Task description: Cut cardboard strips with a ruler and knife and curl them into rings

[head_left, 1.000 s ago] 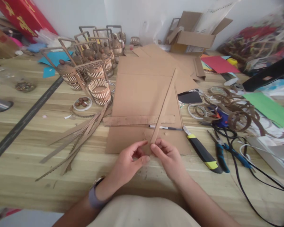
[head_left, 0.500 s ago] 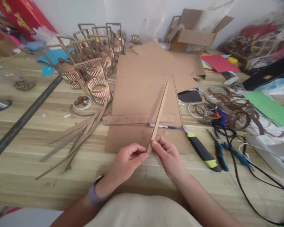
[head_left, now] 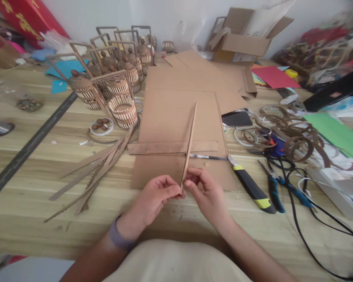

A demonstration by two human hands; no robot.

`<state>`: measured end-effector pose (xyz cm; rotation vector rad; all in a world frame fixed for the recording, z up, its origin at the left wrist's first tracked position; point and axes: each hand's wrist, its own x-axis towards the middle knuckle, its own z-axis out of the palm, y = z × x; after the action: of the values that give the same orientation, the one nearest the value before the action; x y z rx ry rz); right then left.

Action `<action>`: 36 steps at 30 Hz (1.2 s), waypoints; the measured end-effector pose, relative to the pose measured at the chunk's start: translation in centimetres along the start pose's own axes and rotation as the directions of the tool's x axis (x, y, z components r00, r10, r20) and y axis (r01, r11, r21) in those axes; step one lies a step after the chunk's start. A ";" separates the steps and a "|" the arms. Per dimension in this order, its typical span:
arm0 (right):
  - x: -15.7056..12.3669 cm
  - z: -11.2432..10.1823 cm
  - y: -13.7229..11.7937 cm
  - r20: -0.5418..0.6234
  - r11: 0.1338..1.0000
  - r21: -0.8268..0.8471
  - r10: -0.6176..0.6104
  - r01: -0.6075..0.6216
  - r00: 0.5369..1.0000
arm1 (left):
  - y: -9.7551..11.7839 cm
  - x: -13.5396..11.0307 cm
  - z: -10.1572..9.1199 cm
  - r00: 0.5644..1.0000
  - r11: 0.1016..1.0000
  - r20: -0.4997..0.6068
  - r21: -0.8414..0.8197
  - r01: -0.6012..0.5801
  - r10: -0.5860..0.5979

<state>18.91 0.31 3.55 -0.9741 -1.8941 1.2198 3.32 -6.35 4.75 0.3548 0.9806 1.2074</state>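
My left hand [head_left: 155,197] and my right hand [head_left: 204,192] pinch the near end of a long narrow cardboard strip [head_left: 188,143]. The strip stands on edge and points away from me, tilted up over a large brown cardboard sheet [head_left: 170,113]. Both hands are closed on the strip's end, fingertips almost meeting. A flat cardboard strip [head_left: 170,147] lies crosswise on the sheet under the raised one. A pen [head_left: 207,157] lies just right of the strip, and a black and yellow utility knife [head_left: 250,184] lies near my right hand.
Loose cardboard strips [head_left: 97,168] fan out at the left. Woven cardboard lanterns [head_left: 117,90] stand behind them. Blue pliers [head_left: 278,186], coiled strips [head_left: 291,137], black cables [head_left: 300,219], a green sheet [head_left: 335,133] and an open box [head_left: 241,43] crowd the right side.
The strip's far end has swung left and the strip has turned onto its edge. Both hands have moved slightly left and up, still pinching its near end.
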 end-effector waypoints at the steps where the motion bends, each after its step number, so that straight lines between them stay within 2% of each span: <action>1: -0.1 -0.1 -0.2 -0.041 0.984 -0.139 -0.119 0.112 0.992 | 0.1 0.0 0.0 1.000 1.000 -0.015 -0.022 0.005 -0.005; 3: -0.4 -0.3 -0.7 -0.033 0.887 -0.333 -0.349 0.319 0.937 | 0.2 0.1 0.0 0.999 0.999 -0.050 -0.045 0.004 -0.006; 5: -0.5 -0.3 -1.3 0.030 0.781 -0.425 -0.494 0.458 0.869 | 0.2 0.1 -0.1 0.997 0.998 -0.076 -0.057 0.004 -0.008; 7: -0.6 -0.3 -1.7 0.082 0.711 -0.478 -0.549 0.516 0.832 | 0.2 0.1 -0.1 0.996 0.997 -0.084 -0.070 0.013 -0.019; 9: -0.6 -0.2 -1.9 0.102 0.675 -0.510 -0.568 0.533 0.816 | 0.1 0.1 -0.1 0.995 0.997 -0.091 -0.078 0.023 -0.030; 17: -0.5 0.0 -1.0 0.047 0.717 -0.488 -0.548 0.498 0.835 | -0.1 0.4 -0.1 0.992 0.996 -0.124 -0.084 0.027 -0.038; 25: -0.4 0.2 -0.9 0.053 0.691 -0.519 -0.562 0.504 0.825 | -0.1 0.3 0.0 0.992 1.000 -0.123 -0.027 -0.012 0.009; 30: -0.5 0.2 -0.8 0.067 0.648 -0.574 -0.571 0.500 0.818 | -0.3 0.1 -0.1 0.977 0.971 -0.156 0.214 -0.110 0.145; 33: -0.5 0.2 -0.7 0.093 0.626 -0.604 -0.560 0.494 0.823 | -0.3 -0.1 0.0 0.962 0.905 -0.161 0.401 -0.142 0.223; 36: -0.4 0.3 -0.6 0.112 0.601 -0.633 -0.552 0.488 0.826 | -0.5 -0.3 0.2 0.944 0.835 -0.151 0.521 -0.175 0.292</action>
<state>18.75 -0.37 3.99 -0.6714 -2.3380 0.1459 3.75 -6.71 4.62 0.7844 1.4909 1.2174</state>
